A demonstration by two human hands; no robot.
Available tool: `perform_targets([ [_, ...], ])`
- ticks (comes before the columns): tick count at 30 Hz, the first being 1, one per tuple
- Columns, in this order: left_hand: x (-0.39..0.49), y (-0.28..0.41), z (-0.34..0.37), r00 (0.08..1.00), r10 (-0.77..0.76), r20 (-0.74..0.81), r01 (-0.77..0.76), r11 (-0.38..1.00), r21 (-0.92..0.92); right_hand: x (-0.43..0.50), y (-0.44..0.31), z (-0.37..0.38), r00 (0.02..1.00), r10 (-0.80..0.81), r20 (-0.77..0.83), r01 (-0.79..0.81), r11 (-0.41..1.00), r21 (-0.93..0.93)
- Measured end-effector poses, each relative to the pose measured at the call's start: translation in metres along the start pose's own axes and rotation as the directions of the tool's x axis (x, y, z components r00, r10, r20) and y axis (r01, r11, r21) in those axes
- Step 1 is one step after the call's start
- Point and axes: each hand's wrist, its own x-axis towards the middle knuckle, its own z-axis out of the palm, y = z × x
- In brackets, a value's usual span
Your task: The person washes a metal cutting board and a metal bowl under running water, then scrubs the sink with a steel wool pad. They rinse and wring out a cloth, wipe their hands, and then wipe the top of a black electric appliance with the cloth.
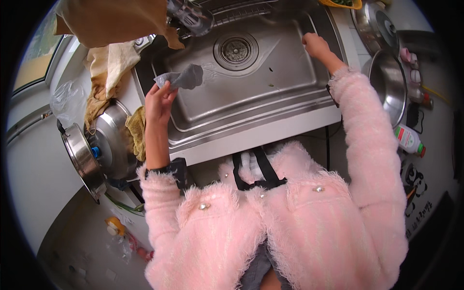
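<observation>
My left hand (160,99) is closed on one end of a thin grey cloth (186,77), holding it over the left part of a stainless steel sink (253,98). The cloth's free end hangs towards the drain strainer (236,50). Over the sink's right rim, my right hand (316,45) has its fingers curled; whether anything small is between them cannot be seen. Small dark scraps and a wet patch lie on the sink floor.
Brown and cream cloths (116,65), a plastic bag (67,101), steel pots (81,156) and a yellowish cloth (137,132) are at the left. To the right stand a steel bowl (389,85), a pot lid (375,27) and a white bottle (408,139). A brown cloth (112,20) hangs at upper left.
</observation>
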Motion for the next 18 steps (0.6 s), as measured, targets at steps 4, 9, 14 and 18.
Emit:
perform_targets([
  [4, -0.023, -0.004, 0.008, 0.999, 0.015, -0.036, -0.016, 1.0, -0.027, 0.031, 0.024, 0.05, 0.976, -0.199, 0.085, 0.214, 0.944, -0.252],
  [9, -0.036, -0.015, 0.014, 0.987, 0.006, -0.161, -0.019, 0.997, -0.077, 0.044, 0.041, 0.101, 0.925, -0.306, 0.224, 0.367, 0.872, -0.324],
  [14, -0.039, -0.025, 0.014, 0.979, 0.005, -0.204, -0.024, 0.996, -0.091, 0.04, 0.048, 0.12, 0.841, -0.453, 0.296, 0.535, 0.778, -0.329],
  [18, -0.039, -0.027, 0.012, 0.974, 0.014, -0.225, -0.037, 0.995, -0.098, 0.041, 0.049, 0.12, 0.823, -0.484, 0.298, 0.565, 0.752, -0.339],
])
